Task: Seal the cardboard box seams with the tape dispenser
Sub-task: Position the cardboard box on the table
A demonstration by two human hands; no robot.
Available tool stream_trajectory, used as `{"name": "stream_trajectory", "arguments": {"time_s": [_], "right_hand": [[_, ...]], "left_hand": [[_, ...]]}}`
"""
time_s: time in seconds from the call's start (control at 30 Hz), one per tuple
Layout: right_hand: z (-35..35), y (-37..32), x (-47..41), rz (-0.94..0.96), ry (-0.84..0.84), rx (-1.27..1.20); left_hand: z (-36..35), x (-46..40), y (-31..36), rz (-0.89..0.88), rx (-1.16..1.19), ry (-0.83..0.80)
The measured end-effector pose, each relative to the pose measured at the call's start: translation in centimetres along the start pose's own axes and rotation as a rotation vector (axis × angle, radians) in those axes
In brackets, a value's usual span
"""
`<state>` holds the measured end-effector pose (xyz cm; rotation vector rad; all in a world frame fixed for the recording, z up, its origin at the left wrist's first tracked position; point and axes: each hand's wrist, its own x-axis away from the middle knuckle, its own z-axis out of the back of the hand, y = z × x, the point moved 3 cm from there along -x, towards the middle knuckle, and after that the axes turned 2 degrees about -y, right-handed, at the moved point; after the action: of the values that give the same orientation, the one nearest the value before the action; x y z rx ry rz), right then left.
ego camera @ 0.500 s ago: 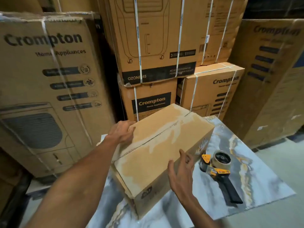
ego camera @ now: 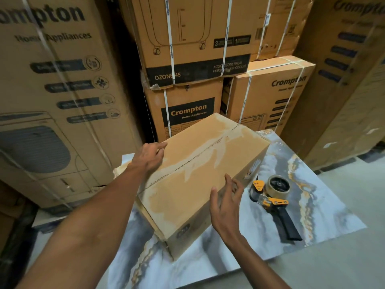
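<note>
A brown cardboard box [ego camera: 200,172] lies at an angle on the marble-patterned table [ego camera: 325,205], its top flaps closed along a centre seam with torn paper patches. My left hand [ego camera: 150,157] rests flat on the box's far left top edge. My right hand [ego camera: 226,200] hovers by the near right edge with fingers spread, just off the cardboard. A tape dispenser [ego camera: 275,201] with orange trim, a black handle and a brownish roll lies on the table to the right of the box, untouched.
Tall stacks of strapped Crompton appliance cartons [ego camera: 187,109] wall in the table at the back, with more cartons on the left [ego camera: 52,101] and the right [ego camera: 343,80]. Grey floor [ego camera: 354,257] shows at the lower right beyond the table edge.
My right hand has lifted off the box's right side and its fingers have spread. My left hand has slid a little along the far top edge. The camera has moved closer.
</note>
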<state>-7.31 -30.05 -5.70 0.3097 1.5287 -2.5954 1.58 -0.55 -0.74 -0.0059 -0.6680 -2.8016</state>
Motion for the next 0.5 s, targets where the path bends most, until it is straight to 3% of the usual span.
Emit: {"name": "stream_trajectory", "arguments": {"time_s": [0.23,0.5], "right_hand": [[0.4,1.1,-3.0,0.046,-0.108,0.008],[0.8,1.9,-8.6,0.097,-0.348,0.056]], "left_hand": [[0.9,3.4,-0.3,0.005,-0.061,0.059],[0.4,7.0,-0.9,0.089,-0.128,0.194]]}}
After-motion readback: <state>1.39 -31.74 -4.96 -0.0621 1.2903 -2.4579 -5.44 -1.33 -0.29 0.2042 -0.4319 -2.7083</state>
